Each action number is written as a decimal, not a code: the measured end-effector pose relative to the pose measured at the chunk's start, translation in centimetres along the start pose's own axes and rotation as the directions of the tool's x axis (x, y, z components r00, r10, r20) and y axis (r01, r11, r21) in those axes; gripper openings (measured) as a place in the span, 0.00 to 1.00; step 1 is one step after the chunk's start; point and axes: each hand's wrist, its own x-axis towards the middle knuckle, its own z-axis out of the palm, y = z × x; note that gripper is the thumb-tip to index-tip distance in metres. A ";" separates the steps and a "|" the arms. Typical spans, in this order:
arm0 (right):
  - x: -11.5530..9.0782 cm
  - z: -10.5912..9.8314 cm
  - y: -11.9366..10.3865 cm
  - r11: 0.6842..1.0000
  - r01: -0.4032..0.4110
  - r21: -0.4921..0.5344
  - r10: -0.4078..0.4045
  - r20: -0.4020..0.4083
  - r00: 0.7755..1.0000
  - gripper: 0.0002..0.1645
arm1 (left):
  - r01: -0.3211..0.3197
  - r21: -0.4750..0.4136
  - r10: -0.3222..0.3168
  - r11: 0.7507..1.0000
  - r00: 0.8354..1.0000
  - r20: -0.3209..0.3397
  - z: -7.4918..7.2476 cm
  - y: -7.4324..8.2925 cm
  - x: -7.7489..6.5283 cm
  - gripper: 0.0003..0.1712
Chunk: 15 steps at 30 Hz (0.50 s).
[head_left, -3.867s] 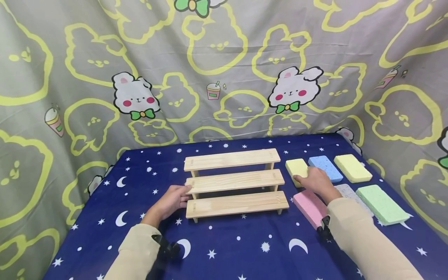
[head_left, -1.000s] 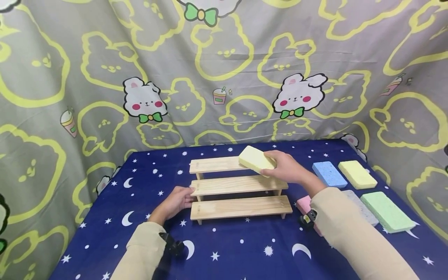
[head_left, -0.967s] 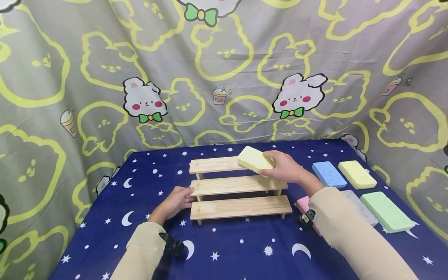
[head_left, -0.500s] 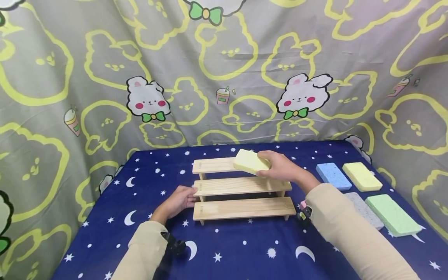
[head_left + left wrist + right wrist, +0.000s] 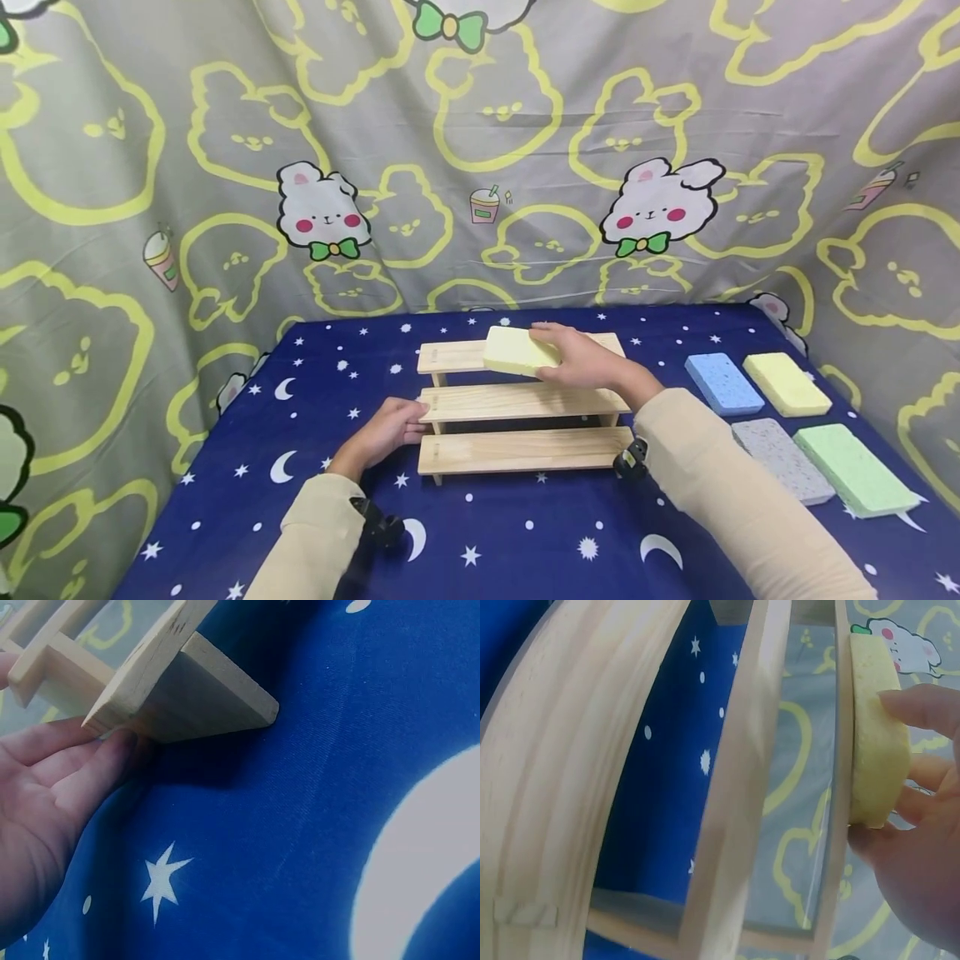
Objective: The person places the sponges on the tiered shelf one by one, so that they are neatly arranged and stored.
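A three-step wooden display stand [image 5: 525, 402] sits in the middle of the table. At its left end my left hand [image 5: 386, 432] holds the middle step; in the left wrist view, the fingers [image 5: 82, 761] reach the end of a step from below. My right hand [image 5: 581, 358] grips a yellow sponge [image 5: 513, 350] by its right end. That sponge overlaps the top step in the head view. Seen from the right wrist, the yellow sponge [image 5: 875, 735] lies right along the edge of the top step, between thumb and fingers.
To the right lie a blue sponge [image 5: 723, 383], a second yellow sponge [image 5: 787, 385], a grey sponge [image 5: 783, 460] and a green sponge [image 5: 857, 468]. A dark blue star-patterned cloth [image 5: 517, 550] covers the table. A patterned curtain [image 5: 420, 125] hangs behind.
The right hand took the yellow sponge from the table, carried it left over the top step and levelled it there. The pink sponge is now hidden by the right arm. The left hand kept its hold.
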 end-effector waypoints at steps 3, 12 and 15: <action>0.3 0.3 0.0 0.999 0.009 0.032 -0.009 -0.005 1.000 0.40 | 0.009 0.014 -0.009 1.000 1.000 -0.013 0.1 0.0 0.1 0.25; 1.5 1.3 -0.6 0.997 0.040 0.062 -0.040 -0.010 0.999 0.40 | 0.019 0.048 -0.017 0.999 0.999 -0.029 0.3 0.0 0.3 0.26; 2.0 1.6 -1.0 0.996 0.053 0.071 -0.053 -0.008 0.999 0.40 | 0.025 0.051 -0.023 0.998 0.999 -0.040 0.3 -0.1 0.3 0.26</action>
